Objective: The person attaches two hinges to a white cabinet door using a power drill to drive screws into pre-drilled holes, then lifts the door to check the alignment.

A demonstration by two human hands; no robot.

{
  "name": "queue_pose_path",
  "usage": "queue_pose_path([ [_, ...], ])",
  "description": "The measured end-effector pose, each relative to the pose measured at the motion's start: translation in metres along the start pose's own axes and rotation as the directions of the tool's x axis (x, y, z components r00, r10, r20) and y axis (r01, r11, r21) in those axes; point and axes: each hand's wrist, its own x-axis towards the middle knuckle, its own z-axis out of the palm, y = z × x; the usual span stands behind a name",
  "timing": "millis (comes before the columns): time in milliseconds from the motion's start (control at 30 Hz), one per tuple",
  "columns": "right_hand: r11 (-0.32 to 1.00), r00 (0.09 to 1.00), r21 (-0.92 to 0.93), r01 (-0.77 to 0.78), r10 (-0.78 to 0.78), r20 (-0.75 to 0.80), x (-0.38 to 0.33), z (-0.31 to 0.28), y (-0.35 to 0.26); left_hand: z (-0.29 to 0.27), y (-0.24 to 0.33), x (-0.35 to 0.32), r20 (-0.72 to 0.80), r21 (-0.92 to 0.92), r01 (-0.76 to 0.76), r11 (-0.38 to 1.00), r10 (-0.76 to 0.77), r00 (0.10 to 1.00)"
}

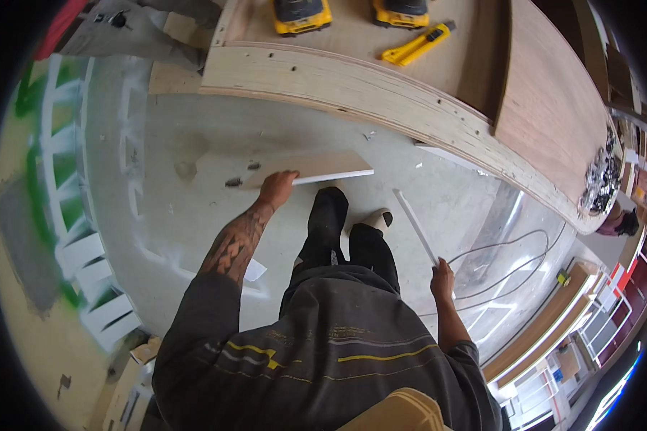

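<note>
My left hand (277,188) is closed around the near edge of a flat beige panel (327,162) with a white front edge. Two small dark spots or fittings show at that panel's left end; I cannot make out what they are. The panel is level above the floor, in front of my feet. Lower down on the right, my right hand (443,279) grips the near end of a thin white strip (415,227). The strip points away and to the left, its far end short of the panel.
Ahead stands a plywood frame (316,80) bearing a yellow utility knife (418,44) and two yellow-black tools (301,17). Crumpled foil (602,179) sits at its right end. A looped cable (510,251) lies on the right floor; green-sprayed white pieces (86,253) are left. Another person's leg (133,32) shows far left.
</note>
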Motion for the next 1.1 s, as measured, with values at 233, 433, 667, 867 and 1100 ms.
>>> queue_pose_path([
  [233, 0.968, 0.967, -0.01, -0.251, 0.252, 0.028, -0.116, -0.011, 0.059, -0.006, 0.049, 0.129, 0.136, 0.196, -0.196, 0.961, 0.171, 0.976],
  [433, 0.904, 0.905, 0.054, -0.425, 0.422, 0.06, -0.185, -0.009, 0.042, 0.0, 0.062, 0.173, 0.106, 0.223, -0.248, 0.943, 0.229, 0.968],
  [667, 0.892, 0.901, 0.137, -0.43, 0.414, 0.132, -0.2, 0.02, 0.015, -0.02, 0.085, 0.166, 0.128, 0.198, -0.247, 0.949, 0.225, 0.966],
  [867, 0.898, 0.924, 0.221, -0.381, 0.364, 0.116, -0.175, 0.04, 0.001, -0.063, 0.051, 0.083, 0.067, -0.099, -0.169, 0.981, 0.176, 0.982],
  [1100, 0.915, 0.951, 0.286, -0.283, 0.307, -0.044, -0.145, 0.062, 0.003, -0.102, 0.049, 0.009, 0.028, 0.026, -0.063, 0.998, 0.062, 0.998],
])
